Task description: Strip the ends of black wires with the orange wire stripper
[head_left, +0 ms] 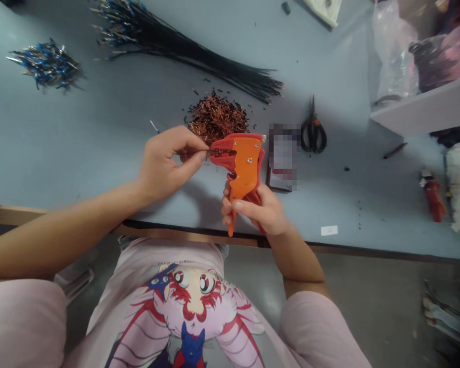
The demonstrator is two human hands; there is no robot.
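Observation:
My right hand grips the handles of an orange wire stripper, held upright above the near edge of the blue table. My left hand pinches a short thin wire and holds its end in the stripper's jaws. Just behind the tool lies a pile of copper-coloured wire scraps.
A long bundle of black wires lies across the back of the table, with a small heap of blue-tipped pieces at far left. Black scissors and a blurred dark box sit right of the tool. A grey shelf and bags stand at right.

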